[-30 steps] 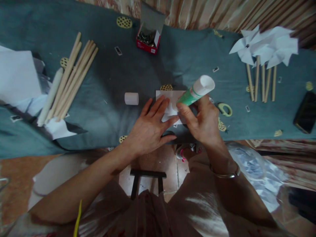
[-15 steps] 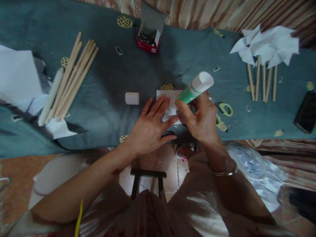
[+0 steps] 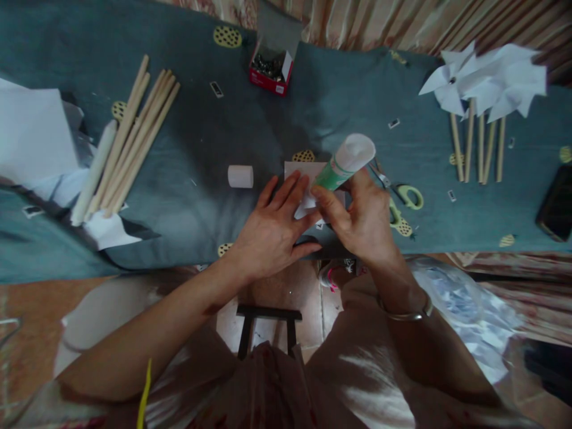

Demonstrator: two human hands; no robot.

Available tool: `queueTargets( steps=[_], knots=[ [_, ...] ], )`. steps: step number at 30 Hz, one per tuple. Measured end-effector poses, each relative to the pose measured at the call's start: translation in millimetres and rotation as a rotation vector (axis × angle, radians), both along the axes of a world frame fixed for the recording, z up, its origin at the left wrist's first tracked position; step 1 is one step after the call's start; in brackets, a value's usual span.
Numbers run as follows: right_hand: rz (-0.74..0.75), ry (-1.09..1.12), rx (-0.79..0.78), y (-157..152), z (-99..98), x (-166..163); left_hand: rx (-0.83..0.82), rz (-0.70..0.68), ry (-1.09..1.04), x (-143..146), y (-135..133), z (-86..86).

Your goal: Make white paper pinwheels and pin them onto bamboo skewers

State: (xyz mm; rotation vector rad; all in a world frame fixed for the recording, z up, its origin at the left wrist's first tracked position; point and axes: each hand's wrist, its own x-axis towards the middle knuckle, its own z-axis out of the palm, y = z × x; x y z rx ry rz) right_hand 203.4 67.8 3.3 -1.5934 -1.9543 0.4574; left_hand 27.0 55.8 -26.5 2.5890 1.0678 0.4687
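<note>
My right hand [image 3: 364, 217] grips a green and white glue tube [image 3: 343, 164], tilted with its tip down on a small white paper piece [image 3: 308, 179]. My left hand [image 3: 272, 229] lies flat with fingers spread, pressing the near left part of that paper onto the grey-green cloth [image 3: 201, 143]. A white cap [image 3: 240, 176] lies on the cloth just left of my left hand. Green-handled scissors [image 3: 402, 196] lie right of my right hand, partly hidden behind it.
A bundle of wooden sticks [image 3: 129, 140] and white paper sheets [image 3: 31, 134] lie at the left. A red box of pins [image 3: 270, 74] stands open at the back. Finished paper pinwheels [image 3: 485, 83] on sticks lie at the right, a dark phone [image 3: 556, 208] beyond them.
The glue tube has swung a little to the left and lower over the paper, with my right hand following. My left hand has stayed pressed on the paper.
</note>
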Motion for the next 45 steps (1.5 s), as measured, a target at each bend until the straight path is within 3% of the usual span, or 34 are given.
queueTargets(
  steps=[11, 22, 45],
  knots=[
    [-0.003, -0.051, -0.030, -5.6, 3.0, 4.1, 0.001, 0.000, 0.008, -0.8, -0.1, -2.2],
    [-0.027, -0.084, 0.049, -5.7, -0.4, 12.5, -0.013, -0.012, -0.035, -2.0, 0.4, -3.3],
    [-0.083, 0.014, 0.004, 1.7, -3.7, 6.8, -0.046, -0.001, 0.002, -0.3, 0.5, 2.0]
  ],
)
